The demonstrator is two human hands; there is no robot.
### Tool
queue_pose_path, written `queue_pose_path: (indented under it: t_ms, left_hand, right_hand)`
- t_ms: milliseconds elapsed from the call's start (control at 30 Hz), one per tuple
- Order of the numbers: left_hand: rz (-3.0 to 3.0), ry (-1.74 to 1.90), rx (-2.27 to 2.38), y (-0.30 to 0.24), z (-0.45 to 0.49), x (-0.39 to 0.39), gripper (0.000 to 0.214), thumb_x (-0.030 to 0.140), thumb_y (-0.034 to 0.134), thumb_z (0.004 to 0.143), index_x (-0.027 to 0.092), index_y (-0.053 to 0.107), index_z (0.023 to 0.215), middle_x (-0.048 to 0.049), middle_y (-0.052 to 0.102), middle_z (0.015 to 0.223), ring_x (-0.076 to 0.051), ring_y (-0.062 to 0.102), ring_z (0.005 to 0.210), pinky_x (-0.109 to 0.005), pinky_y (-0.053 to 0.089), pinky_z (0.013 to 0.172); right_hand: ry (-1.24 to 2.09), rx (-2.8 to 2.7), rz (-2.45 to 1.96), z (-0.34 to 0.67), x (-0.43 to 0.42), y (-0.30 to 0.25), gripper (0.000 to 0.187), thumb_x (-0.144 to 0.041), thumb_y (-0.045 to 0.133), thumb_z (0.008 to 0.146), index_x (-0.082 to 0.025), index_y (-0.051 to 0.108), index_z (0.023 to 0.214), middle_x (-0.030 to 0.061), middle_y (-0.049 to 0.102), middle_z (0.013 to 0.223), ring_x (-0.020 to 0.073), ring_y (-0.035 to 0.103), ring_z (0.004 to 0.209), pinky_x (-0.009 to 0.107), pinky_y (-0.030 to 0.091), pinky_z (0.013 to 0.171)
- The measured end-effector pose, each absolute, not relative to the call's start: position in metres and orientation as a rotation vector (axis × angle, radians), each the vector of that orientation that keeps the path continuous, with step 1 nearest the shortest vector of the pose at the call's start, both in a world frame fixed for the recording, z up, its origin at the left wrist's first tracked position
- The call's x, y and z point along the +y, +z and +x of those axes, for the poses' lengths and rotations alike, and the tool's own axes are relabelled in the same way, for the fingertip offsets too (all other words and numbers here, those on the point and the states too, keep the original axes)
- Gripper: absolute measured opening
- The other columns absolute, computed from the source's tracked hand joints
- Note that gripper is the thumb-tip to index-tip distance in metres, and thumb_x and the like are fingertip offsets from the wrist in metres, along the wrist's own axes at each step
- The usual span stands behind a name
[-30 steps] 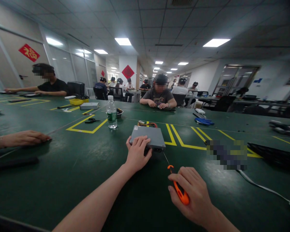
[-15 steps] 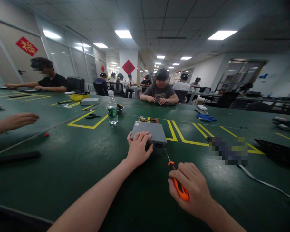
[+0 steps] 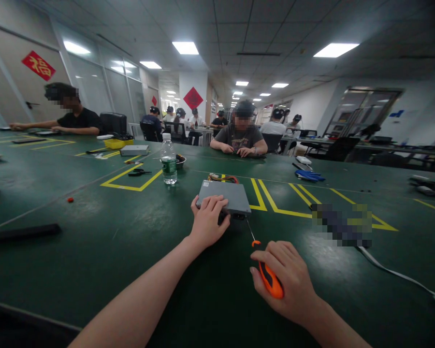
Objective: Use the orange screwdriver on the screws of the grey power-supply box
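Observation:
A grey metal computer power supply (image 3: 232, 193) lies on the green table, with a bundle of coloured cables (image 3: 223, 179) at its far side. My left hand (image 3: 210, 222) grips its near left corner, fingers over the top and thumb at the near face. In my right hand (image 3: 288, 280) is an orange and black screwdriver (image 3: 271, 280), held by its handle. The shaft points up and away, and its tip meets the near right corner of the power supply. Whether the tip sits in a screw is too small to tell.
Beyond the power supply stand a water bottle (image 3: 169, 162) and a small bowl (image 3: 180, 161). Blue gloves (image 3: 309, 175) lie at the back right, a black bar (image 3: 23, 234) at the left. A white cable (image 3: 391, 273) crosses the right side. A person (image 3: 239, 130) sits opposite.
My right fingers have shifted on the screwdriver handle, which has turned. The left hand and power supply stay put. Another person's hand at the left has gone from view, as has a black object at the right.

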State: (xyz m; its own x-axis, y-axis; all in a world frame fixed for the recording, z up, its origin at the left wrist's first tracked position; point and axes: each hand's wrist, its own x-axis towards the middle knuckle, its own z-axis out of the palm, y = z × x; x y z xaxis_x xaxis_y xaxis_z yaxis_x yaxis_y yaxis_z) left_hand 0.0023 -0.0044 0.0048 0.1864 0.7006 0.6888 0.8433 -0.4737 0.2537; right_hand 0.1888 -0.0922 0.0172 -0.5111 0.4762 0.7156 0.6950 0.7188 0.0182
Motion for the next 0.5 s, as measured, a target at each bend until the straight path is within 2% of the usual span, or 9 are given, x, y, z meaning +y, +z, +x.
queue_pose_path:
  t_ms: [133, 300, 500]
  left_hand:
    - [-2.278, -1.153, -1.498, 0.005, 0.001, -0.005, 0.028, 0.032, 0.052, 0.078, 0.028, 0.052, 0.106, -0.0008, 0.055, 0.119, -0.022, 0.043, 0.114, -0.049, 0.012, 0.104]
    - [-2.279, -1.154, -1.497, 0.005, 0.001, -0.005, 0.028, 0.032, 0.051, 0.079, 0.028, 0.051, 0.107, -0.0011, 0.055, 0.120, -0.022, 0.043, 0.114, -0.050, 0.013, 0.104]
    - [-2.285, -1.149, -1.494, 0.005, 0.001, -0.005, 0.028, 0.032, 0.051, 0.079, 0.028, 0.051, 0.107, -0.0012, 0.054, 0.120, -0.022, 0.043, 0.114, -0.050, 0.013, 0.104]
  right_hand:
    - [-0.411, -2.097, -0.900, 0.195, -0.090, 0.015, 0.021, -0.020, 0.049, 0.077, -0.016, 0.052, 0.097, 0.0019, 0.058, 0.073, 0.0123, 0.052, 0.060, 0.028, 0.041, 0.062]
    - [-0.400, -2.233, -0.866, 0.186, -0.092, 0.009, 0.012, -0.018, 0.049, 0.072, -0.017, 0.055, 0.083, 0.0030, 0.055, 0.070, 0.0144, 0.051, 0.063, 0.031, 0.040, 0.064]
    - [-0.401, -2.193, -0.877, 0.191, -0.092, 0.015, 0.012, -0.020, 0.050, 0.075, -0.017, 0.054, 0.086, 0.0022, 0.055, 0.070, 0.0143, 0.050, 0.063, 0.032, 0.039, 0.064]
